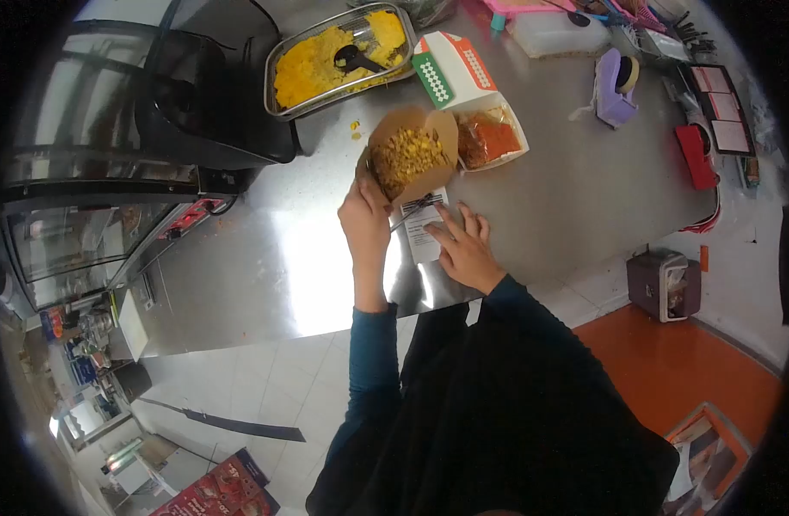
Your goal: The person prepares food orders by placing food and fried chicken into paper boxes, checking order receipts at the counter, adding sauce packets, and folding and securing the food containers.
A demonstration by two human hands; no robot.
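Observation:
My left hand (pixel 366 225) is closed on the near left side of a brown paper food box (pixel 446 138), which is tilted and open at the top. Inside the box lies a crumbly filling with yellow corn kernels (pixel 407 159). A printed paper slip (pixel 424 245) lies on the steel counter just below the box. My right hand (pixel 468 251) rests over the slip's right edge, fingers spread, nothing held in it. A thin dark object crosses the top of the slip; its kind is unclear. Right of the brown box stands an open white carton (pixel 522 148) with a wrapped orange-red item (pixel 489 140) inside.
A metal tray (pixel 272 90) of yellow food with a black scoop (pixel 351 58) stands at the back left. A purple tape dispenser (pixel 612 90) and a clear plastic container (pixel 558 36) sit at the back right. A black appliance (pixel 214 103) occupies the left side.

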